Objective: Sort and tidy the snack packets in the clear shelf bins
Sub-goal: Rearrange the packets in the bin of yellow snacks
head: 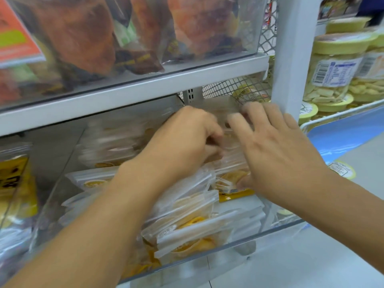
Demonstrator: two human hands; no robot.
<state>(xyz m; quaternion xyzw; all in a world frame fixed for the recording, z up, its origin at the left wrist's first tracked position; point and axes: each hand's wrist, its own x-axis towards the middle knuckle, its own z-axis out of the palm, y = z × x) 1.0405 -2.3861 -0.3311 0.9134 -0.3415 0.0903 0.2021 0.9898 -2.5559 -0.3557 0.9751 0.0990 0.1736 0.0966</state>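
My left hand [182, 142] fingers curled, pinching clear packet [230, 150] in bin [270, 231]; right hand [276, 148] fingers spread flat on packets.

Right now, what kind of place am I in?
Most likely a shop aisle. Clear bins on white shelving hold many identical snack packets, and barcoded jars are stacked on the next shelf.

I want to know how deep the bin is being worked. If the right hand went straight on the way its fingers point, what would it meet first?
Probably the clear packets at the back of the bin, under the right hand's fingertips; past them, the mesh back panel. Blur leaves depth unclear.
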